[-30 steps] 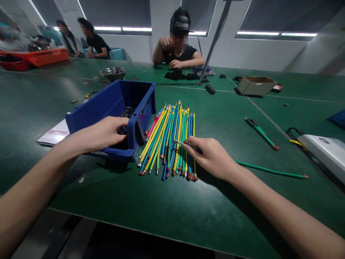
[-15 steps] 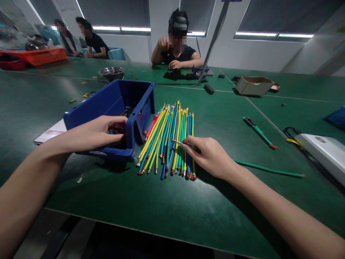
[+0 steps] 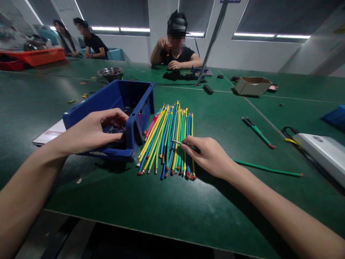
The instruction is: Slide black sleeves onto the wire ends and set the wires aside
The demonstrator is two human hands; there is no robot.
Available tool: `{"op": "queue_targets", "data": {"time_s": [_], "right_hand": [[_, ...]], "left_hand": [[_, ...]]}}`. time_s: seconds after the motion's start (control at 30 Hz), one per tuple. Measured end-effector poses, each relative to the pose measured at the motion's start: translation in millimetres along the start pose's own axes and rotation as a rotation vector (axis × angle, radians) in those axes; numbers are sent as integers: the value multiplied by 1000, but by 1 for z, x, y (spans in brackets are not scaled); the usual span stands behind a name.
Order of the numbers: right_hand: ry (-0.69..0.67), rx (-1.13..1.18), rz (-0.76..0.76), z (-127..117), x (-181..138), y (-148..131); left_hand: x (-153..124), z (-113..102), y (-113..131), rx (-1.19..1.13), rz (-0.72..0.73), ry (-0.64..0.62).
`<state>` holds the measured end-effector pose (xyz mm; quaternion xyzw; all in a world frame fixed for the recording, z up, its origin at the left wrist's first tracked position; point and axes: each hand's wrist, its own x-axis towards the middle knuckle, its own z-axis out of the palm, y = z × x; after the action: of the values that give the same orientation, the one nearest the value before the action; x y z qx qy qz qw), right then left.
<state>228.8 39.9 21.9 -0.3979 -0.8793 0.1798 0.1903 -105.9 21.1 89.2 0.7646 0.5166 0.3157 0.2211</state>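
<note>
My left hand (image 3: 95,130) reaches into the blue plastic bin (image 3: 113,104), fingers curled over small dark parts inside; what they pinch is hidden. My right hand (image 3: 210,155) is closed on a long green wire (image 3: 265,169) near its bare metal end, which points left over the bundle. The bundle of yellow, blue, green and red wires (image 3: 169,138) lies on the green table between the bin and my right hand.
Another green wire with a dark handle part (image 3: 257,131) lies to the right. A white device (image 3: 322,153) sits at the right edge. A cardboard box (image 3: 252,85), a metal bowl (image 3: 110,73) and an orange tray (image 3: 40,57) stand farther back. A person (image 3: 176,50) works across the table, two others at far left.
My left hand has lifted slightly inside the bin and curled its fingers more. My right hand and the green wire have stayed in place.
</note>
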Motion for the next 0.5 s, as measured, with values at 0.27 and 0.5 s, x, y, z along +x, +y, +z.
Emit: {"op": "queue_targets", "data": {"time_s": [0.27,0.5], "right_hand": [[-8,-15,-5,-1,0,0],[-7,-61,-4,-2,0,-3]], "left_hand": [[-2,-1,-5,54,68,188],[-9,23,44,275,382,663]]}}
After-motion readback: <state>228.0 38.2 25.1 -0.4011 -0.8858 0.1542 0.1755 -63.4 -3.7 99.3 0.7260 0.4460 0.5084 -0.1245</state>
